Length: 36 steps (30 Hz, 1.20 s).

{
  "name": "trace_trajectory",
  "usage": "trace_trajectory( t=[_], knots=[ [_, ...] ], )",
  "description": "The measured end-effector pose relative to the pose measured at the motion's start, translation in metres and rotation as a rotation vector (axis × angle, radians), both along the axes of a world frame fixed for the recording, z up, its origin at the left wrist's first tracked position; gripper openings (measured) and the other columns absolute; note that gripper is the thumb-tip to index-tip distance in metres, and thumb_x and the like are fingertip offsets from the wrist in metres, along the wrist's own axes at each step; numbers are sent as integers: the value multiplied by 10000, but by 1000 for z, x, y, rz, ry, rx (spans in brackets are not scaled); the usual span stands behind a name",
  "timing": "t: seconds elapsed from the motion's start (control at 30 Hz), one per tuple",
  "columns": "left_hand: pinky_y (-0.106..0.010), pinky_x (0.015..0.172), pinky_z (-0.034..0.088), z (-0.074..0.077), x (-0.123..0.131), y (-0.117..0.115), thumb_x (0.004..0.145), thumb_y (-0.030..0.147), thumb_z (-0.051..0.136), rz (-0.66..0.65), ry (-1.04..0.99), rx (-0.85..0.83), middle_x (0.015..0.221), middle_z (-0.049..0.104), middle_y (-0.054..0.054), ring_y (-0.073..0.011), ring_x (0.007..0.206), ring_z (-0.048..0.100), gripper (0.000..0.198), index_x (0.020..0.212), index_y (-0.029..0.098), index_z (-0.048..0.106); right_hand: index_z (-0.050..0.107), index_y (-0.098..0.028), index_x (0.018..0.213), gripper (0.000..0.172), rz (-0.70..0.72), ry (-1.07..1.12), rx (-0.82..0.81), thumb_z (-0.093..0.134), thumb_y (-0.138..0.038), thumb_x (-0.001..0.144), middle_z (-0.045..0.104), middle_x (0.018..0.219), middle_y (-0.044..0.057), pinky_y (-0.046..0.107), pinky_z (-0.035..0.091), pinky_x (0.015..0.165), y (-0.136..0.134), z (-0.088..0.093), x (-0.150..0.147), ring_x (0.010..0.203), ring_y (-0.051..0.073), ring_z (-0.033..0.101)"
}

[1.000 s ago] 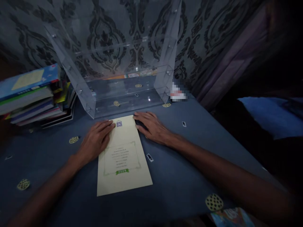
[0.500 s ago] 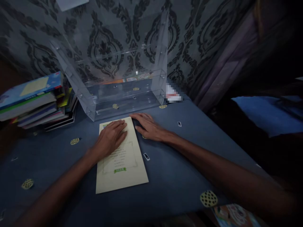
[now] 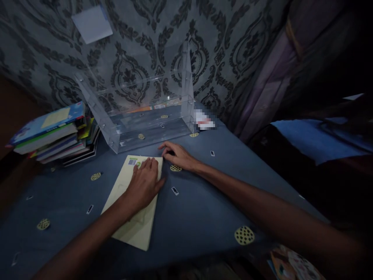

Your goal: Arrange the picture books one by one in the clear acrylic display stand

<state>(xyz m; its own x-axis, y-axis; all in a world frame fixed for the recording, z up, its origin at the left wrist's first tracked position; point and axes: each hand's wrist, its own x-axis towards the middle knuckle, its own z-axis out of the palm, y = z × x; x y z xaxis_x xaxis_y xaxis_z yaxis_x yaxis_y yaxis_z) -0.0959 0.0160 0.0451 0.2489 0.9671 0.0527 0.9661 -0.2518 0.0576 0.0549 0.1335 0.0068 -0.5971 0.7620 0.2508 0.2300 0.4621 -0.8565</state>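
A cream-coloured thin book (image 3: 147,229) lies on the table at a slant, its far end toward the clear stand. Green print and a barcode show near its far left corner. My left hand (image 3: 145,184) rests on it with the fingers stretched out and the thumb past its right edge, hiding much of the cover. At the far right corner is my right hand (image 3: 177,156), its fingers loosely bent and apart, nothing visible between them. Whether its thumb touches the book I cannot tell.
A clear acrylic stand (image 3: 151,138) stands behind the hands, near the patterned wall. To its left is a stack of books (image 3: 58,134). The blue tablecloth (image 3: 204,217) has pineapple prints. Blue cloth (image 3: 317,140) lies beyond the table's right edge.
The book has turned on the table, its near end swinging left. My left hand has shifted right across it, and my right hand's fingers have bent. The view has tilted up slightly.
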Motion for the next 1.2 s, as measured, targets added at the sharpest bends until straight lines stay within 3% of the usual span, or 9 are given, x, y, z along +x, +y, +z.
trace_trajectory(
  t=[0.33, 0.57, 0.73, 0.87, 1.0, 1.13, 1.2],
  knots=[
    [-363, 733, 534, 16, 7, 0, 899, 197, 509, 32, 160, 17, 976, 682, -135, -293, 959, 677, 51, 939, 170, 526, 629, -155, 1112, 374, 0, 11, 3, 491, -58, 778, 731, 810, 6, 271, 456, 724, -6, 0, 4, 732, 140, 631],
    [-312, 637, 437, 29, 7, 5, 923, 181, 457, 63, 181, -48, 824, 705, -103, -261, 779, 699, 143, 866, 160, 586, 632, -156, 1148, 409, -14, 45, -8, 492, -48, 779, 742, 808, 10, 271, 454, 721, -7, 1, 4, 706, 138, 625],
    [-298, 598, 349, 35, 3, 9, 908, 173, 451, 80, 131, -85, 774, 716, -69, -230, 712, 689, 202, 764, 181, 593, 640, -162, 1147, 404, -110, 93, 43, 481, -66, 789, 746, 820, 14, 273, 451, 691, -8, 4, 6, 687, 140, 610],
    [-308, 601, 361, 34, 2, 8, 916, 192, 446, 83, 130, -75, 788, 724, -74, -242, 726, 695, 220, 767, 182, 607, 642, -162, 1139, 367, -136, 173, 86, 473, -101, 819, 739, 833, 20, 257, 453, 660, -13, 9, 6, 691, 137, 622],
    [-307, 616, 425, 28, 6, 4, 926, 241, 482, 87, 170, -34, 888, 733, -89, -253, 785, 709, 180, 854, 171, 631, 640, -164, 1162, 364, -58, 164, 120, 472, -123, 842, 709, 785, 0, 247, 458, 655, -23, 11, 5, 655, 122, 601],
    [-336, 704, 529, 19, 1, -2, 965, 316, 498, 52, 147, 3, 1180, 697, -120, -282, 986, 705, 218, 1017, 167, 649, 674, -171, 1126, 315, 25, -8, 194, 507, -155, 859, 699, 762, 2, 263, 464, 685, -32, 11, 3, 685, 139, 615],
    [-388, 850, 552, 16, -14, -10, 974, 387, 520, -58, 102, -11, 1348, 617, -138, -305, 1182, 629, 318, 1175, 160, 615, 687, -176, 1108, 290, 23, -80, 231, 514, -183, 875, 717, 808, 23, 273, 470, 696, -35, 11, 2, 723, 154, 639]
  ],
)
